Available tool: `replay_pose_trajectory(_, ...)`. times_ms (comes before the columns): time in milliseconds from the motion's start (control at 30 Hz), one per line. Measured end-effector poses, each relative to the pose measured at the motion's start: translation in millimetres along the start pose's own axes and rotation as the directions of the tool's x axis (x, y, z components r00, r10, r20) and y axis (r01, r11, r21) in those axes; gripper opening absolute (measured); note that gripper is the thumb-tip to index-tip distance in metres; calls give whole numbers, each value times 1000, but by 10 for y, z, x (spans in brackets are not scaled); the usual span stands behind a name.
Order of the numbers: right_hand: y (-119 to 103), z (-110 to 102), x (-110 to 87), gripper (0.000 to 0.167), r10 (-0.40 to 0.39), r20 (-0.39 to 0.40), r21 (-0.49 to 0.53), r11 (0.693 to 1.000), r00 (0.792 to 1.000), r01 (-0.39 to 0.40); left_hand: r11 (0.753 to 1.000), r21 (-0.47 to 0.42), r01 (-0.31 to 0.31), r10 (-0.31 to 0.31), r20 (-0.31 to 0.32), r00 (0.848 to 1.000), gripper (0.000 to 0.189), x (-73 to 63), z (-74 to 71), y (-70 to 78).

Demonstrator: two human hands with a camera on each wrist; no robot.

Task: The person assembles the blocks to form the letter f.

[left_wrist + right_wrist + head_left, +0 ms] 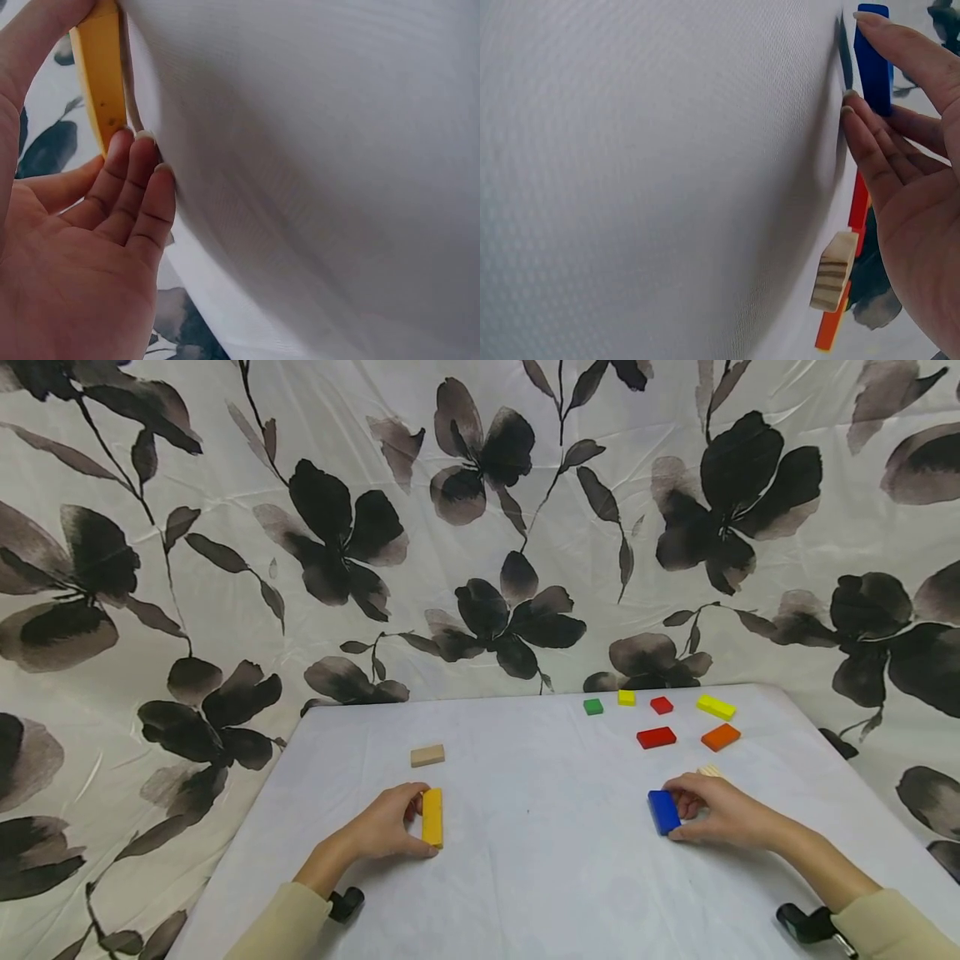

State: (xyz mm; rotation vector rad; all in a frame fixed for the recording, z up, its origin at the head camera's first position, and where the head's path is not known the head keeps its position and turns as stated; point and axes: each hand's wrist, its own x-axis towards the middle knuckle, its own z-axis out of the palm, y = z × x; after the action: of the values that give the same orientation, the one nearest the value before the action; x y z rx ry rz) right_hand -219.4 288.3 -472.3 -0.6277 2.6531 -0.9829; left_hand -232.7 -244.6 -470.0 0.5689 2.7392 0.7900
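Reference: blue block (663, 812).

Floral cloth (487, 635): backdrop, beyond blue block. White table (532, 893): extends below blue block and on both its sides.

Right hand (716, 812): just right of blue block, pinching it between thumb and fingers. Left hand (386, 822): well left of blue block, grasping amber block (432, 817) by its ends, thumb at near end. Amber block: roughly level with blue block, also well left, long side pointing away from the person.

Loose pieces, larger first. Red block (656, 737): directly beyond blue block. Orange block (721, 737) and yellow block (716, 707): beyond blue block, to the right. Tan block (427, 756): far left of blue block and beyond it. Striped block (836, 274): right of blue block, partly hidden by the hand in head view. Green piece (593, 707), yellow piece (626, 697), small red piece (662, 705): farther beyond blue block.
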Motion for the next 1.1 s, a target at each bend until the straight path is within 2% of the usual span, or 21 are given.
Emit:
replay_pose_trajectory(600,-85,58,92,71,-26,-8,-32,999,1000,26,1000,21,-15,15,7,1000,95,44,24,99)
replay_pose_trajectory(1100,-197,109,183,67,-61,6,-35,997,998,61,997,25,-67,67,28,997,96,112,32,291)
